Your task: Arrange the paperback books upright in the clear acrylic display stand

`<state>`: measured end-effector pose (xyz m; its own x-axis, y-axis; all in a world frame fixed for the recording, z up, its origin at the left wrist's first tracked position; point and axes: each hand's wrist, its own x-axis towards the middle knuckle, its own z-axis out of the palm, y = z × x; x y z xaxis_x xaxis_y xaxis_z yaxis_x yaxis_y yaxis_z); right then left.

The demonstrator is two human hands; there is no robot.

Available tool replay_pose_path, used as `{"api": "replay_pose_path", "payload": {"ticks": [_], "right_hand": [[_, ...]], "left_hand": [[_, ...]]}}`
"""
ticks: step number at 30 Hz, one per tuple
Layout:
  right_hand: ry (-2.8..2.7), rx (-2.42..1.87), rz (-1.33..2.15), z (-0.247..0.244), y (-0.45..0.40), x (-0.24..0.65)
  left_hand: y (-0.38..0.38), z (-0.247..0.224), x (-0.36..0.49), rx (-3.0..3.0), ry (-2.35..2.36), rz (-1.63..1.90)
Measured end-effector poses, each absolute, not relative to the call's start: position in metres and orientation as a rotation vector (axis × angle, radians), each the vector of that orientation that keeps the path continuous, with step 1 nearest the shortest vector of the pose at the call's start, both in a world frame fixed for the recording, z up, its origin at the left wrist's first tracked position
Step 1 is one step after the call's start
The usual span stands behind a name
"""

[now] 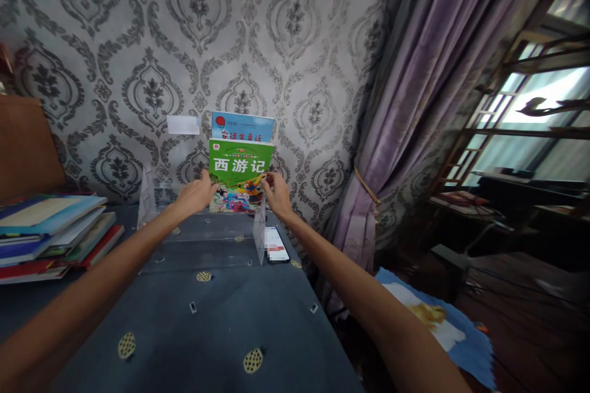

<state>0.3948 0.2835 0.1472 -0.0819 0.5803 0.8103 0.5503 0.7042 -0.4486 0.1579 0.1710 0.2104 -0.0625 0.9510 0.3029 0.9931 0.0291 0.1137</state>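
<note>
We've got a glossy green rectangular paper book w/ a white title and a bright cartoon picture [240, 166] up at the right end of a clear plastic rack w/ upright side panels [259, 236], cover facing us. Our left hand [196, 193] grips its left edge, thumb on the cover; our right hand [278, 192] is closed on the right edge, lower half, fingers curled in. Can't tell if the lower edge bears on the rack or hangs just above it. Behind it, poking up over the top, is a light-blue paper book w/ red lettering [244, 129]; can't see if the two touch.

Handling, our guess: fairly light, thin, prob. a soft cover, so it'd bow if squeezed edge to edge. Glossy face may slip a bit. Best hold = both side edges, thumbs in front, fingers behind, approx. mid-height, w/ light pressure b/c corners could crease. The rack looks thin, prob. easy to nudge or crack.

The rack stands on a desk under dark-blue pineapple-print cloth [221, 319]; a lit, white-screened phone [275, 242] lies just right of it, and a multicoloured stack of books [50, 236] sits well left.
</note>
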Motion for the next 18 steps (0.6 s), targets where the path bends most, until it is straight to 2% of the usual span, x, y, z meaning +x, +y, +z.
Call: {"api": "replay_pose_path", "payload": {"ticks": [18], "right_hand": [[-1.695, -0.948, 0.048, 0.152, 0.286, 0.391]], "left_hand": [[0.185, 0.208, 0.15, -2.047, -2.131, -0.521]]}}
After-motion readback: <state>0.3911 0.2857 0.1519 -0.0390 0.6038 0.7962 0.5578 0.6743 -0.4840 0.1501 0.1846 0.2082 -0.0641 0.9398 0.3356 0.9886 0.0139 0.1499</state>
